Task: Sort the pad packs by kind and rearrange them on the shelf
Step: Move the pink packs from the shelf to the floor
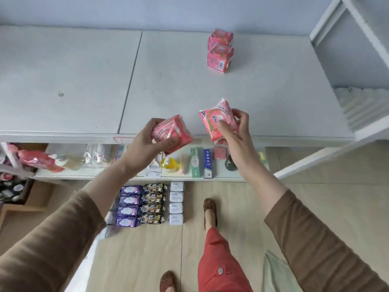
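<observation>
Both hands raised over the shelf (273, 91) edge.
We are gripping one pink pack each: left hand (145, 142) curling round its pack (171, 133), right hand (235, 131) pinching its pack (216, 121); two more pink packs (220, 51) are standing behind.

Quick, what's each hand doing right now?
Left hand: grips a pink pad pack.
Right hand: grips another pink pad pack.

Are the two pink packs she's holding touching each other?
Apart. The head view shows the pink pack in the left hand and the pink pack in the right hand with a strip of white shelf top between them.
</observation>
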Tool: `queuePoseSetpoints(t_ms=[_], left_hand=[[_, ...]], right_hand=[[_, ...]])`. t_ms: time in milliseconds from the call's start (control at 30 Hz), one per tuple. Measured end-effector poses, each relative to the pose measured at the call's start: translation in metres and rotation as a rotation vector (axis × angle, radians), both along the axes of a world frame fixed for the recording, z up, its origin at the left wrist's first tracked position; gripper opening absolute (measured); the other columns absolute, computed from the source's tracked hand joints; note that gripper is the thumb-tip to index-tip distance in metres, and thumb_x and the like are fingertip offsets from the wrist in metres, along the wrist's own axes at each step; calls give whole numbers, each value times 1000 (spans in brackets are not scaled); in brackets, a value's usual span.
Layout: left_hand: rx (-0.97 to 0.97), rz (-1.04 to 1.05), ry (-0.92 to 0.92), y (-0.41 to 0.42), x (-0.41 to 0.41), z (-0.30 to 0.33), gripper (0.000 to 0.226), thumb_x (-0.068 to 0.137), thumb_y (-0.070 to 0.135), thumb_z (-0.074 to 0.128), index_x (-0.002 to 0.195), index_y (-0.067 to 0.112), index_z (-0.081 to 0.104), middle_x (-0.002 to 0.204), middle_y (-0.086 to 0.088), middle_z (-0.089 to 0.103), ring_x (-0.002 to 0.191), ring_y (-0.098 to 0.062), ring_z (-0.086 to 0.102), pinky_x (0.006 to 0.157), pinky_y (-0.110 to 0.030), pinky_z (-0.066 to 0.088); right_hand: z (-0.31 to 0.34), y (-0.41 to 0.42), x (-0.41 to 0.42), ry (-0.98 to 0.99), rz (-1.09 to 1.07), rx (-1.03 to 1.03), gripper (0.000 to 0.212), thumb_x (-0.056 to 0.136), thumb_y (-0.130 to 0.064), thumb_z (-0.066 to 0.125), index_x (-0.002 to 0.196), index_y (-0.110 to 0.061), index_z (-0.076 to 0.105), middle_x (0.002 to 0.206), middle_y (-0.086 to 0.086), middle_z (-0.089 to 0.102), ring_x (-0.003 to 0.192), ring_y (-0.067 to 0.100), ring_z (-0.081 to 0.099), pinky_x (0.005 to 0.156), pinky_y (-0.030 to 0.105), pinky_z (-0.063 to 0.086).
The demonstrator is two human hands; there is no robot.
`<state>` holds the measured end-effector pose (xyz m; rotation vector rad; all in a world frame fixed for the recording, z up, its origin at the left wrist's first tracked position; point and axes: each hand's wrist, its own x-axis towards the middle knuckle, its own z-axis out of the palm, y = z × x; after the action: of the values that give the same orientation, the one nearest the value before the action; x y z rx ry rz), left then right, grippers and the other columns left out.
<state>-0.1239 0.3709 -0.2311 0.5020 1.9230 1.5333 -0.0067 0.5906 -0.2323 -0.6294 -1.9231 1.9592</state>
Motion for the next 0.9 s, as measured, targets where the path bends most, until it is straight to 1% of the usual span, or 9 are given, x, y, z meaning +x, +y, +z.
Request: queuePoseSetpoints(t_ms=[133,233,333,400,500,667,767,833,900], left_hand=[[-40,-100,-114,-51,60,-33,50,73,43,74,115,23,57,98,-10,64,87,-18,60,78,-33,50],[-119,-126,-202,-74,99,-79,55,69,48,70,115,21,57,96,-6,63,85,-16,59,77,-30,50],[-229,-146,-285,-85,129,-140,55,68,50,66,115,22,58,105,-12,66,93,-19,61,92,-45,49],[-313,-177,-295,-87,143,-185,53,68,53,62,113,25,58,110,-16,65,94,-22,61,97,-50,46],[-452,-260,-201,-82,157,-253,42,77,50,62,112,27,58,101,-3,67,91,-24,60,86,-44,48],[-594,-289,-44,-59,155,-364,39,82,32,77,112,27,52,96,9,62,83,-11,57,69,-19,44],[-650,-307,18,-40,138,-437,42,79,28,79,113,15,59,98,-5,64,81,-21,60,69,-37,50],[-691,-352,100,-27,123,-485,46,79,25,79,119,11,60,103,-8,64,89,-27,61,73,-35,47],[-713,-402,208,-11,107,-529,48,80,30,79,121,14,61,108,-8,63,94,-25,60,76,-32,45]], right_hand=[[-35,-48,78,-62,-77,-115,42,88,-35,59,126,-28,41,123,-9,56,102,11,68,74,26,57],[-77,-75,127,-142,-98,-170,41,87,-29,56,125,-28,42,116,-15,58,97,11,69,72,25,56],[-134,-87,168,-272,-118,-178,45,83,-26,61,124,-27,42,115,-12,58,103,15,67,77,28,57],[-175,-90,189,-409,-134,-127,58,75,-30,67,126,-27,38,112,-12,54,103,6,62,85,23,51],[-234,-91,210,-565,-123,-81,68,63,-37,74,123,-26,42,108,-15,57,96,-2,59,76,14,43],[-342,-85,223,-604,-42,-57,51,70,-27,85,112,-19,59,106,-1,68,92,7,66,73,18,48],[-416,-80,217,-620,11,15,47,74,-22,86,114,-15,62,104,3,68,94,16,67,84,33,57],[-467,-79,208,-635,69,120,50,74,-24,86,118,-14,64,105,3,68,99,20,64,91,43,53],[-517,-77,196,-628,118,235,54,74,-25,86,122,-15,64,107,3,65,99,19,59,90,42,49]])
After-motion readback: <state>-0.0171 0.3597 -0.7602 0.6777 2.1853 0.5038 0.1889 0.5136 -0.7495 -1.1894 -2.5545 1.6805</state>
